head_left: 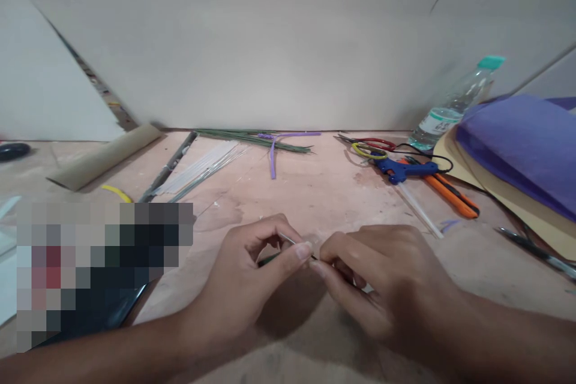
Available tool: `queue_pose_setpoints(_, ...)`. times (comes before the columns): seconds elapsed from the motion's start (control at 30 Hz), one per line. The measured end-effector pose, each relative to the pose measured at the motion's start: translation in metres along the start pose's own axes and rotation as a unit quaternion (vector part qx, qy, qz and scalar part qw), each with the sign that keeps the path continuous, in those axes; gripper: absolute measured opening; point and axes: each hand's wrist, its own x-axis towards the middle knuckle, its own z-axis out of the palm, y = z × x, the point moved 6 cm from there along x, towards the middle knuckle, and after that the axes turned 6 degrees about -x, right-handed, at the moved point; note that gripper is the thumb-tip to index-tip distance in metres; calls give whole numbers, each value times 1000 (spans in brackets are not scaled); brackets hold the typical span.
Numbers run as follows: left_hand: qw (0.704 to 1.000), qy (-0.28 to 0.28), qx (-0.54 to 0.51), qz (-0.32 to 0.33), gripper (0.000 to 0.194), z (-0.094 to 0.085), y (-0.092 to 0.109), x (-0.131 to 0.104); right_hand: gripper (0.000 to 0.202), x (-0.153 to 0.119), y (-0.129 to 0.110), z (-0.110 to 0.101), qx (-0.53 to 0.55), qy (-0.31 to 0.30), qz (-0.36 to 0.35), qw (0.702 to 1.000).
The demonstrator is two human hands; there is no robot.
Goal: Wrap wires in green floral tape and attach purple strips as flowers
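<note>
Grip closed on both sides: the left hand (pixel 252 270) pinches a thin wire (pixel 288 239) between thumb and forefinger, and the right hand (pixel 382 270) comes in from the right, fingertips pressed together at the wire's right end. So the wire sits dead centre, between the two hands, over the near part of the counter (pixel 288 198), with a sliver of green (pixel 269 260) peeping out behind the left thumb. Over to the far side, green stems (pixel 225 132) lie along the wall (pixel 288 54), a purple strip (pixel 272 159) among them, one end pointing near. Left of that, white sticks (pixel 198 166) fan out just beside a grey rod (pixel 167 167), and farther left there's a cardboard tube (pixel 108 156). Near left, a dark slab (pixel 96 312), its upper part lost in pixelation. Across to the far right, a bottle (pixel 438 123) stands behind scissors (pixel 369 149), a blue glue gun (pixel 402 168) and an orange tool (pixel 454 195). Purple sheets (pixel 526 144) bulge over tan paper (pixel 504 204) at the right edge, and a pen (pixel 535 249) lies nearer, well apart from the right hand's fingers.
</note>
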Motion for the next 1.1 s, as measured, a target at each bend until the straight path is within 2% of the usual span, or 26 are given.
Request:
queue_pose_setpoints(0.2, 1000, -20, -5, 4, 22, 3, 1, 2, 17, 0, 0, 3, 15, -25, -7, 1000)
queue_pose_setpoints(0.53, 999, -38, -21, 27, 16, 3, 9, 5, 25, 5, 6, 5, 125, -90, 92, 984)
queue_pose_setpoints(0.7, 999, -32, -3, 36, 19, 2, 11, 6, 26, 10, 6, 0, 180, -118, 80, 973)
queue_pose_setpoints(0.8, 999, -30, -3, 21, 20, 3, 9, 4, 23, 9, 4, -2, 138, -122, 53, 982)
queue_pose_setpoints(0.97, 999, -33, -1, -1, 20, 5, 3, 0, 11, 1, 1, 1, 35, -56, 13, 998)
queue_pose_setpoints(1.1, 999, -41, -19, -11, 21, 5, -2, 2, 18, 1, 0, 9, 38, -80, 0, 996)
